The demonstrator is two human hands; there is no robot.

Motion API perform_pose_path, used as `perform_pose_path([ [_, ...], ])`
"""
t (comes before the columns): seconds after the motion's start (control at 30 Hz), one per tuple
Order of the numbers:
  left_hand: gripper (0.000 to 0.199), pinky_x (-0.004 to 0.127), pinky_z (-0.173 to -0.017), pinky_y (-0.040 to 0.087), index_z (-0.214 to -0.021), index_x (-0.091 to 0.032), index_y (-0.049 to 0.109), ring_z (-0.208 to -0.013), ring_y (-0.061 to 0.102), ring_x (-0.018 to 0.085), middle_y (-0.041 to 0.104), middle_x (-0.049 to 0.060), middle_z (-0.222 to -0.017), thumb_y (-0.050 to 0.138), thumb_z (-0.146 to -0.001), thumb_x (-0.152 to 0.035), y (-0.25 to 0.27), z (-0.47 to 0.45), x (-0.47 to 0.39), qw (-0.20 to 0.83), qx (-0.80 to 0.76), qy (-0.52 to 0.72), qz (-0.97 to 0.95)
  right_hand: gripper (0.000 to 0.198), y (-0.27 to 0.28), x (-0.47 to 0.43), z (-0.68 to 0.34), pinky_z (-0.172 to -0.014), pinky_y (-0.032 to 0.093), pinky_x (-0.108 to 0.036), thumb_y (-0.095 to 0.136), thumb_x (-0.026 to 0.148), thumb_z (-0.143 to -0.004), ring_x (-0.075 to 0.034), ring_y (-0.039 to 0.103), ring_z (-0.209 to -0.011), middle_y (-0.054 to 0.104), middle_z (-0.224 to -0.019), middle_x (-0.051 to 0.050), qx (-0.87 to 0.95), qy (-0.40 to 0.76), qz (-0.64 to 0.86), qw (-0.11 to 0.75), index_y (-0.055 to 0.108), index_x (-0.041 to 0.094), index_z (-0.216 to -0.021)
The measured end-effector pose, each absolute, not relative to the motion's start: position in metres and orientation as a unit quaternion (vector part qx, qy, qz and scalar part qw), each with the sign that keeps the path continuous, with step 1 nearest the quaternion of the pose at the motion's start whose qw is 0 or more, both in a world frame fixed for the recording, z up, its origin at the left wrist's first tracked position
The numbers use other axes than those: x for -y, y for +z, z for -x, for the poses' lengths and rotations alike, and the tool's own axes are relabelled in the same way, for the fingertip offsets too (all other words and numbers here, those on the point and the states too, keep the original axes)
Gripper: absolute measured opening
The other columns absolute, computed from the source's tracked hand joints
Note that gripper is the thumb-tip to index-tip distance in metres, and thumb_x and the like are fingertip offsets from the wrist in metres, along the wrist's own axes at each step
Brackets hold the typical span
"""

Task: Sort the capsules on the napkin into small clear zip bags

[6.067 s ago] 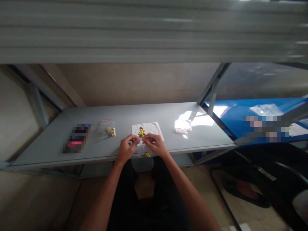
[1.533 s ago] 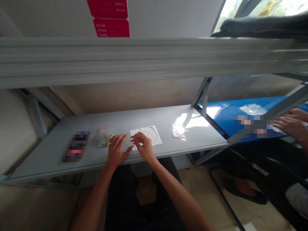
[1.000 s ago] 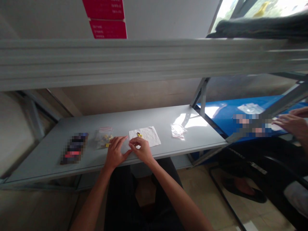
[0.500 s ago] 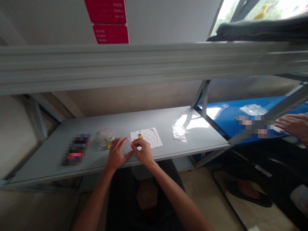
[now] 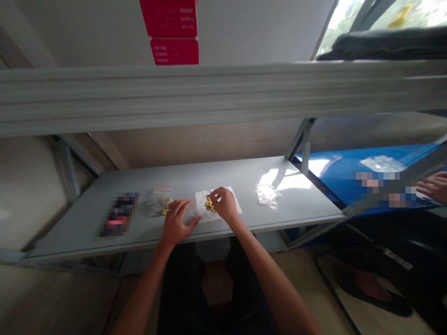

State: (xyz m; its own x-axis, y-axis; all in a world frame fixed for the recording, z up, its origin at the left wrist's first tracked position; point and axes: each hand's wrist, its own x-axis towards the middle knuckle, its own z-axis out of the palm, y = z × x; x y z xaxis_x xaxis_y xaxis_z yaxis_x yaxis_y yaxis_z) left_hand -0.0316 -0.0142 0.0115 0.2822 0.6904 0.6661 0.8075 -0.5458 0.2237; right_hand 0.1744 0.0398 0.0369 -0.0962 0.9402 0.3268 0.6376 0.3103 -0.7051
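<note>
- Presently, in the head view, the yellow pieces (image 5: 209,204) lie in a small heap on the white cloth (image 5: 206,217), which is spread on the desk (image 5: 188,172).
- The right hand (image 5: 220,197) is clearly the nearer one: its fingertips are directly at the heap, coming to it from the right side.
- Its grip is bent, with thumb and finger close together; whether a piece is already between them, I cannot tell.
- The left hand (image 5: 177,221) is at the left edge of the cloth, and from it the heap lies to the right and slightly farther away.
- This grip is spread, thumb apart from fingers; something clear seems to be there, but I cannot tell if it is held.
- The pieces are too small to show their long axis.
- Just beside the left fingers lies a clear bag (image 5: 161,197) with similar yellow pieces.
</note>
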Motion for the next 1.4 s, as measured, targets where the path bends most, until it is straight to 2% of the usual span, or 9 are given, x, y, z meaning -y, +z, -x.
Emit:
perform_pose_path([
  [0.2,0.057,0.049,-0.106,0.044,-0.136,-0.020,0.055,-0.117,0.059,0.032,0.065,0.013,-0.125,0.068,-0.089,-0.050,0.012,0.030,0.013,0.078,0.464,-0.337,0.815,0.014,0.049,-0.074,-0.174,-0.082,0.048,-0.030,0.069,0.025,-0.086,-0.025,0.067,-0.102,0.073,-0.105,-0.012,0.758,0.133,0.600,0.218,0.079,0.019,-0.095],
  [0.37,0.058,0.048,-0.106,0.044,-0.137,-0.020,0.055,-0.119,0.057,0.032,0.064,0.013,-0.126,0.067,-0.089,-0.050,0.011,0.031,0.012,0.074,0.465,-0.333,0.817,0.014,0.045,-0.077,-0.163,-0.079,0.049,-0.030,0.067,0.016,-0.084,-0.024,0.070,-0.095,0.074,-0.104,-0.014,0.762,0.145,0.607,0.170,0.079,0.017,-0.092],
  [0.53,0.056,0.048,-0.106,0.043,-0.135,-0.020,0.056,-0.118,0.057,0.032,0.065,0.013,-0.125,0.067,-0.089,-0.049,0.011,0.031,0.011,0.071,0.474,-0.330,0.814,0.012,0.035,-0.080,-0.168,-0.082,0.049,-0.029,0.067,0.017,-0.087,-0.023,0.069,-0.096,0.074,-0.100,-0.013,0.754,0.156,0.593,0.234,0.079,0.017,-0.089],
  [0.67,0.055,0.049,-0.105,0.044,-0.134,-0.020,0.056,-0.117,0.058,0.032,0.066,0.014,-0.123,0.065,-0.090,-0.052,0.009,0.031,0.009,0.072,0.481,-0.341,0.804,0.009,0.035,-0.065,-0.169,-0.075,0.049,-0.026,0.071,0.024,-0.089,-0.015,0.066,-0.078,0.073,-0.094,-0.006,0.753,0.221,0.503,0.361,0.077,0.019,-0.085],
  [0.77,0.054,0.048,-0.103,0.045,-0.132,-0.020,0.057,-0.115,0.059,0.032,0.067,0.014,-0.121,0.065,-0.090,-0.053,0.008,0.033,0.006,0.072,0.488,-0.358,0.793,0.005,0.036,-0.048,-0.158,-0.071,0.050,-0.024,0.075,0.022,-0.086,-0.013,0.064,-0.074,0.072,-0.091,-0.004,0.752,0.282,0.436,0.406,0.077,0.020,-0.082],
  [1.0,0.047,0.047,-0.104,0.045,-0.127,-0.019,0.058,-0.111,0.063,0.030,0.069,0.012,-0.118,0.064,-0.092,-0.049,0.010,0.034,0.007,0.068,0.495,-0.390,0.773,0.016,0.034,-0.040,-0.139,-0.079,0.053,-0.027,0.067,0.012,-0.089,-0.017,0.067,-0.089,0.076,-0.089,-0.006,0.780,0.301,0.369,0.406,0.079,0.020,-0.083],
  [1.13,0.045,0.048,-0.105,0.046,-0.126,-0.020,0.059,-0.111,0.064,0.030,0.069,0.012,-0.116,0.063,-0.092,-0.048,0.012,0.033,0.008,0.061,0.496,-0.403,0.767,0.023,0.038,-0.041,-0.142,-0.077,0.052,-0.026,0.062,0.006,-0.089,-0.016,0.067,-0.085,0.076,-0.087,-0.004,0.786,0.307,0.370,0.389,0.079,0.021,-0.083],
  [1.3,0.046,0.048,-0.105,0.046,-0.128,-0.020,0.057,-0.112,0.063,0.029,0.068,0.012,-0.118,0.064,-0.092,-0.047,0.011,0.034,0.008,0.054,0.494,-0.404,0.768,0.008,0.041,-0.038,-0.138,-0.071,0.049,-0.023,0.072,0.017,-0.087,-0.011,0.062,-0.067,0.073,-0.090,-0.003,0.781,0.301,0.399,0.374,0.079,0.020,-0.090],
  [1.4,0.044,0.047,-0.104,0.046,-0.127,-0.020,0.058,-0.112,0.063,0.029,0.068,0.012,-0.118,0.065,-0.092,-0.045,0.010,0.034,0.008,0.053,0.491,-0.413,0.765,0.007,0.042,-0.036,-0.135,-0.070,0.047,-0.022,0.074,0.025,-0.088,-0.011,0.063,-0.067,0.073,-0.089,-0.003,0.782,0.295,0.406,0.370,0.080,0.020,-0.090],
])
